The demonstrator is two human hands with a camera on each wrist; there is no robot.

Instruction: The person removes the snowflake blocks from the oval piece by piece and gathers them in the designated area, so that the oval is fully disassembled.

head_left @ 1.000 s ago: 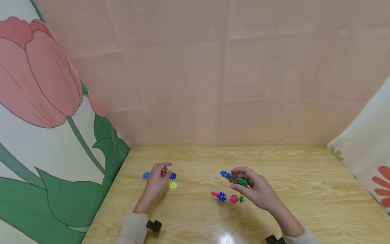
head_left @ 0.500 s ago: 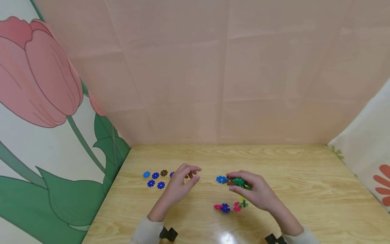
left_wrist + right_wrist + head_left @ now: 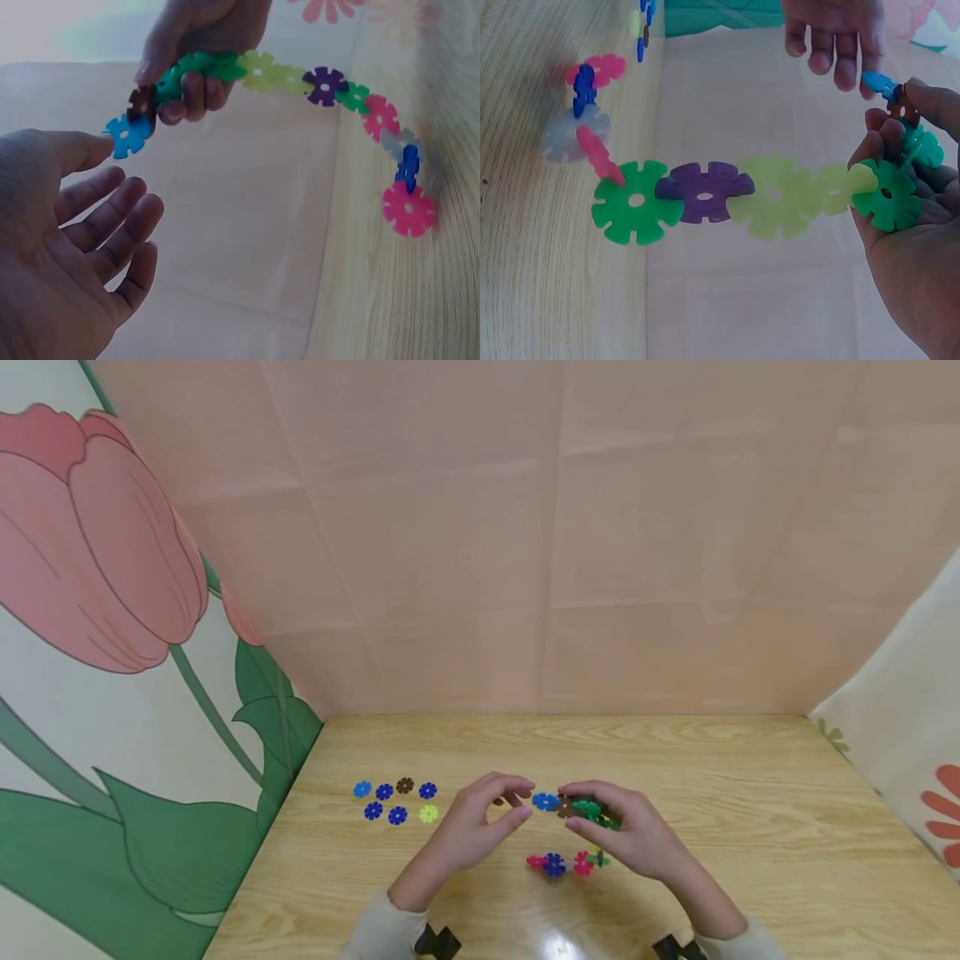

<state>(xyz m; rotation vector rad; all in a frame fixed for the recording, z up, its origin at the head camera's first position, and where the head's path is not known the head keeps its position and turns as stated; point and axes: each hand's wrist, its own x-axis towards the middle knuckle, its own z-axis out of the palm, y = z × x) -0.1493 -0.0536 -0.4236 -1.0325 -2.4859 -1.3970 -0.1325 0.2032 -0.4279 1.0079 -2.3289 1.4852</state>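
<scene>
My right hand [image 3: 630, 831] grips one end of a chain of slotted snowflake discs, with its green discs [image 3: 889, 195] against the fingers. Past the thumb, a brown disc [image 3: 140, 105] and a light-blue disc [image 3: 126, 136] stick out toward my left hand [image 3: 480, 822]. That left hand holds nothing; its fingers are loosely bent, and the thumb tip is right at the light-blue disc's edge. Yellow discs [image 3: 776, 196], a purple disc [image 3: 325, 87] and others follow along the chain, which curves down to a pink disc [image 3: 409, 210] at its far end, low over the wooden table.
Several loose discs lie at the table's left: dark-blue ones [image 3: 397, 816], a brown one [image 3: 405, 786], a light-blue one [image 3: 362, 789] and a yellow one [image 3: 428, 814]. A pink cloth [image 3: 540, 568] hangs along the table's back edge.
My left hand has moved right, from over the loose discs to beside the chain's light-blue end. The chain's hanging part has shifted slightly nearer to me; my right hand keeps its grip.
</scene>
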